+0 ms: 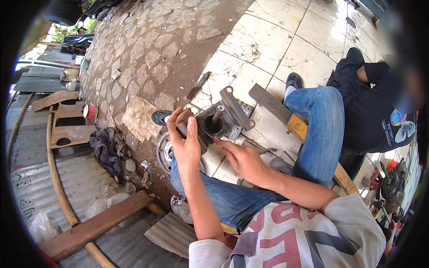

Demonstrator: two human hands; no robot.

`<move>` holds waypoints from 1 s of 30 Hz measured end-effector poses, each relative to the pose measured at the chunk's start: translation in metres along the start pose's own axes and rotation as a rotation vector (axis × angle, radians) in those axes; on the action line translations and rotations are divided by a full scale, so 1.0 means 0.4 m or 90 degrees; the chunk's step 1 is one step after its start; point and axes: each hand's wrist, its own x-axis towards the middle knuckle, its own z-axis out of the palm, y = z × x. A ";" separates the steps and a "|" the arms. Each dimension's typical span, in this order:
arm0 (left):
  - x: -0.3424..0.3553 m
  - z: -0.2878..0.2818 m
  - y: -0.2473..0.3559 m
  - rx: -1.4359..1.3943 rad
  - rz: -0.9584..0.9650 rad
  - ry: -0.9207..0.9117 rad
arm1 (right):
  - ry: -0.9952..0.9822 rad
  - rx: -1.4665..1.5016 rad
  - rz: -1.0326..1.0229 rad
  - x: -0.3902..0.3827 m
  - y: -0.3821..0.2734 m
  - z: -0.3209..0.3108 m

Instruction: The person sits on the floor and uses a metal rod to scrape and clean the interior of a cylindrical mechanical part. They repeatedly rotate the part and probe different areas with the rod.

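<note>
My left hand (pixel 185 143) is raised in front of me with its thumb up and its fingers around a dark, hollow metal cylinder (pixel 204 138). My right hand (pixel 245 161) reaches in from the right, its index finger stretched to the cylinder's near rim and the other fingers partly bent; nothing shows in its grip. A shiny round rod (pixel 218 113) stands at the cylinder's far side. Just beyond lies a grey metal bracket (pixel 237 109) with holed ends, over a flat metal plate (pixel 245 108). My left hand hides part of the cylinder.
A brush (pixel 199 85) lies on cracked white tiles (pixel 254 47). A steel beam (pixel 270 103) with a yellow section runs by my right leg. A round holed metal disc (pixel 163 152) is left of my hands. Another person (pixel 375 102) sits at right. Corrugated sheets (pixel 40 178) line the left.
</note>
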 end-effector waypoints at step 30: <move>0.036 -0.028 -0.029 -0.108 -0.152 -0.015 | -0.055 -0.112 0.013 0.039 -0.046 -0.050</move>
